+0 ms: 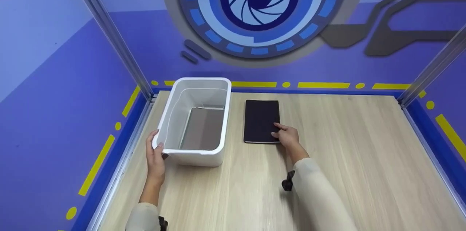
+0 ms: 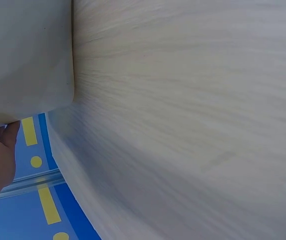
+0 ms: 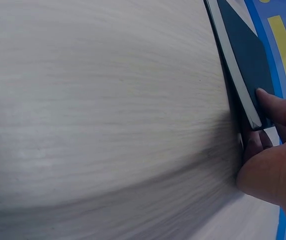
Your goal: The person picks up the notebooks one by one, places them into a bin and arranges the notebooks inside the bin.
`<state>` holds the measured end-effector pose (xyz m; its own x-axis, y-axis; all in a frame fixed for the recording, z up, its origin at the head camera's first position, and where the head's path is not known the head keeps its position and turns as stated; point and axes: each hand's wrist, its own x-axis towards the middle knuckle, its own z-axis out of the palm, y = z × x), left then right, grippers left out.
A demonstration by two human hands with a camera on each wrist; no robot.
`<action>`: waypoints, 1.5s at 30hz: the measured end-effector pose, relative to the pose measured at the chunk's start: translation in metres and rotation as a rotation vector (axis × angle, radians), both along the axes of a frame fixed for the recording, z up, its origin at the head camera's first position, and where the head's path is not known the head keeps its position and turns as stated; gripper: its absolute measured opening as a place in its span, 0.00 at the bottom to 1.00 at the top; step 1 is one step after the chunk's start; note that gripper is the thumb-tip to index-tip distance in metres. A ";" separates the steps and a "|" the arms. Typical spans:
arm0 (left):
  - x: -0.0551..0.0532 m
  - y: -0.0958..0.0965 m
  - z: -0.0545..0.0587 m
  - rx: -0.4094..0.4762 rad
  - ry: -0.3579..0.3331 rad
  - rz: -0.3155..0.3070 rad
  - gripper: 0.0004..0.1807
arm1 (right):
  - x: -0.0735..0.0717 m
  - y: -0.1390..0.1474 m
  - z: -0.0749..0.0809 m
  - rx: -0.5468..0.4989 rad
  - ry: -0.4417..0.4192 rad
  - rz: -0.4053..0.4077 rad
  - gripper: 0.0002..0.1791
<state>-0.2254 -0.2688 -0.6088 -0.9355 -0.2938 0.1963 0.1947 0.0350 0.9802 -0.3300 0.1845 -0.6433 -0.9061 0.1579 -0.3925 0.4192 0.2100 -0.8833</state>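
A black notebook (image 1: pixel 260 120) with pale page edges lies on the wooden table, right of a white plastic bin (image 1: pixel 193 156). My right hand (image 1: pixel 287 137) pinches the notebook near its front right corner. In the right wrist view, the thumb (image 3: pixel 270 102) presses on the dark cover while other fingers reach beneath. The corner there seems slightly off the table. My left hand (image 1: pixel 156 156) grips the bin's rim at its front left corner; the left wrist view shows little of that hand (image 2: pixel 0 157). On the bin's floor is a flat grey-brown rectangular thing (image 1: pixel 204 127).
Blue-purple panels (image 1: pixel 138 38) with yellow marks stand behind and on both sides of the wooden table (image 1: pixel 364 151). Metal rails (image 1: pixel 120 172) run along its left and right edges. The bin stands near the back left corner.
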 end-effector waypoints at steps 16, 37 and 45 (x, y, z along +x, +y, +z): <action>-0.003 0.000 0.000 -0.008 0.007 0.000 0.28 | -0.001 0.000 0.000 -0.022 -0.009 -0.014 0.31; 0.003 0.000 0.001 0.006 -0.009 0.000 0.28 | 0.000 -0.001 0.002 0.038 -0.002 0.021 0.31; 0.000 0.001 -0.002 0.001 0.010 0.016 0.28 | 0.000 0.002 0.002 0.060 0.011 0.032 0.30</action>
